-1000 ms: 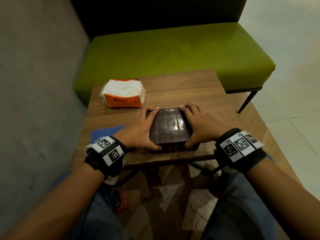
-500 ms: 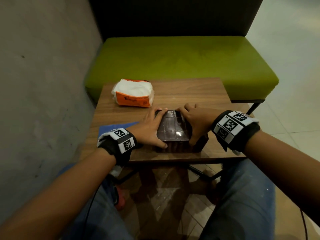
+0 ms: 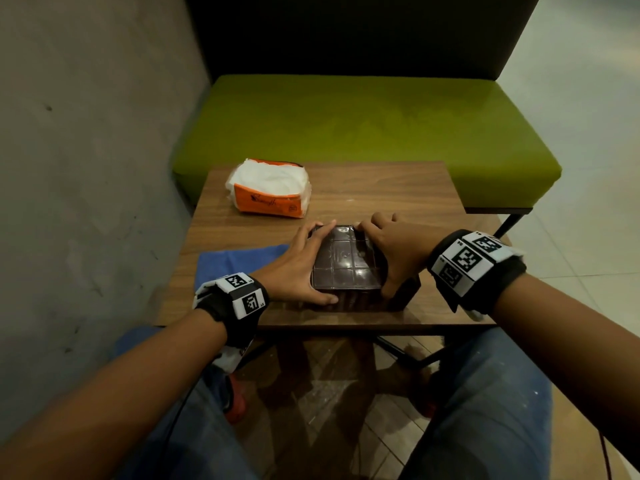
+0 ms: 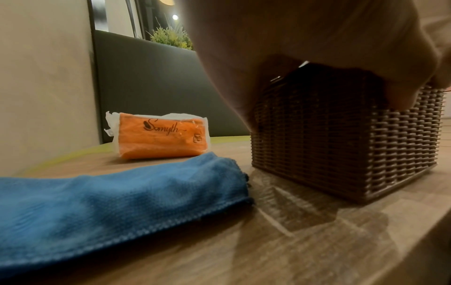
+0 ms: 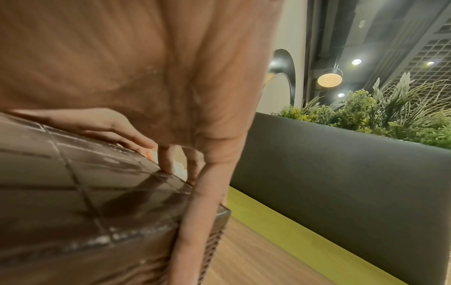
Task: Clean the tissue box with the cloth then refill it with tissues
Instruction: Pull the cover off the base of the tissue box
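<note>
Dim warm indoor light, wide-angle bending at the edges, and soft blur in both wrist views.

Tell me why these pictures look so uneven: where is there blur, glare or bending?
Head view: dim, edges bowed, soft glare on the tissue box top. Left wrist view: blue cloth smeared up close, orange tissue pack sharper. Right wrist view: right hand a blurred mass, lamps glaring behind.

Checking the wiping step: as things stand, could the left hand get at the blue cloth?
Probably yes. The blue cloth lies flat on the table just beside the left hand, with nothing between them. That hand grips the tissue box, though, so it would have to let go first.
</note>
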A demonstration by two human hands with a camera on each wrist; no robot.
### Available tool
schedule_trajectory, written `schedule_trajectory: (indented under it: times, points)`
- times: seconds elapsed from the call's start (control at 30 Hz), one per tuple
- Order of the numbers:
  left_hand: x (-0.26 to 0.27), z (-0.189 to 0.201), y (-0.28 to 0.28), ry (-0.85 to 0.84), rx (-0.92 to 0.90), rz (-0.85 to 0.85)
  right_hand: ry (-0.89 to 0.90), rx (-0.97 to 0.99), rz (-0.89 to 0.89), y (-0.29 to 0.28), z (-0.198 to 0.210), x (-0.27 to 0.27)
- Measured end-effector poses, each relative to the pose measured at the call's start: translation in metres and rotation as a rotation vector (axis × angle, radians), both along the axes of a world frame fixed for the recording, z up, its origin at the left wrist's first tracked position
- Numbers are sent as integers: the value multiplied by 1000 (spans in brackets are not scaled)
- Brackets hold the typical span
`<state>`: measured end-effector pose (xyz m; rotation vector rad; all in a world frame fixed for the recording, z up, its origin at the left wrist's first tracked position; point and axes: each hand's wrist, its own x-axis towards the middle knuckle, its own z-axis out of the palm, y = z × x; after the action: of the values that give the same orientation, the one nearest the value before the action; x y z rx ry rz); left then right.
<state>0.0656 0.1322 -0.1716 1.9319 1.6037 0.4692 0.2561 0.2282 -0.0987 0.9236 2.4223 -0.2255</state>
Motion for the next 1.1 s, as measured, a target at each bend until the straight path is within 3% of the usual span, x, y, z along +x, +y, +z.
schedule_trajectory:
  times: [0.23,0.37,0.77,0.93,1.1]
  points:
    - [-1,-8,-4,-104,-34,70,-33,-21,-63,-8,-4,-6]
    - [0,-17,-9,-187,6,100,33,30,-9,-11,-7,-17]
    - [-2,-17,-8,-197,36,48,34,-41,13,1,7,-18]
    - [-8,4,-11,-129,-43,15,39,-59,-15,0,5,-16]
    - [-17,32,-11,45,-41,-31,77,-152,-73,3,10,-11]
